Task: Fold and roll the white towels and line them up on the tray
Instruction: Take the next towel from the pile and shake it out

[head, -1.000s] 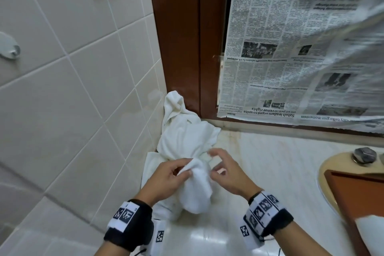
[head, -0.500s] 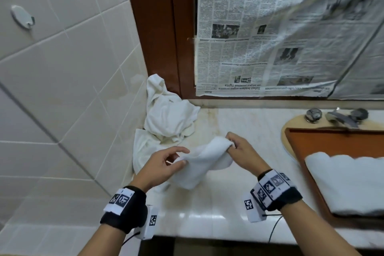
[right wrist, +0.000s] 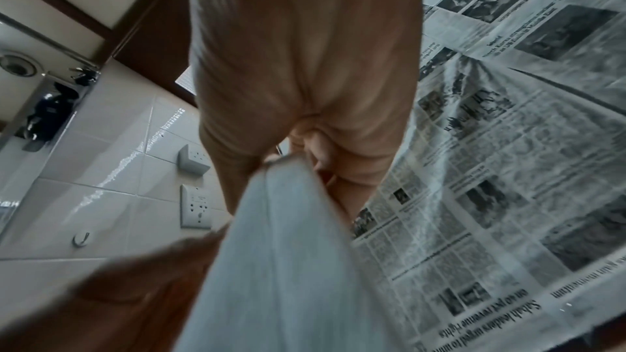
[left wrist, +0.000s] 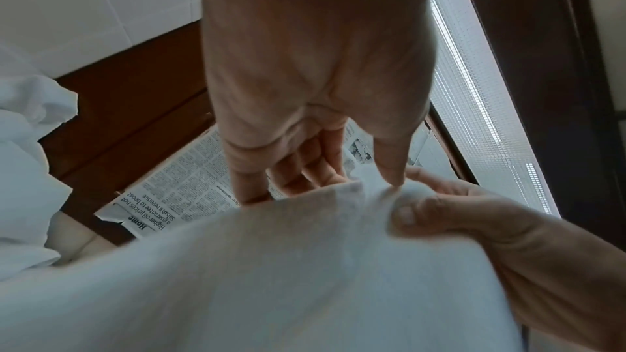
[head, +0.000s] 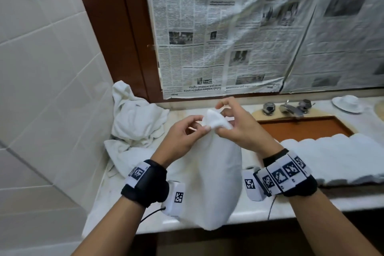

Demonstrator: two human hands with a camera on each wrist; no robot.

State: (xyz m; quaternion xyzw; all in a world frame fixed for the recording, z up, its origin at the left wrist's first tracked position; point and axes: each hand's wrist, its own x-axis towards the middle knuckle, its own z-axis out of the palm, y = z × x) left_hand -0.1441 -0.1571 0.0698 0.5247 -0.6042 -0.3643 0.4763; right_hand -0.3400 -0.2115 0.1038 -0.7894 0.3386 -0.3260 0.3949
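Observation:
A white towel (head: 214, 174) hangs lengthwise in the air over the marble counter, its lower end past the front edge. My left hand (head: 187, 131) pinches its top edge between thumb and fingers, seen close in the left wrist view on the towel (left wrist: 271, 264). My right hand (head: 232, 124) pinches the top corner beside it, with the towel (right wrist: 278, 250) trailing down from its fingers. A heap of loose white towels (head: 135, 122) lies in the back left corner. Rolled white towels (head: 332, 158) lie in a row on the brown tray (head: 301, 129) at the right.
Newspaper (head: 249, 33) covers the window behind the counter. Taps (head: 288, 108) stand behind the tray, and a white dish (head: 347, 103) sits at far right. A tiled wall (head: 41, 89) closes the left side. The counter edge (head: 259, 214) runs below my wrists.
Both hands have lifted one towel off the heap and raised it, so it now hangs down from its top edge. The view has swung right, showing the tray.

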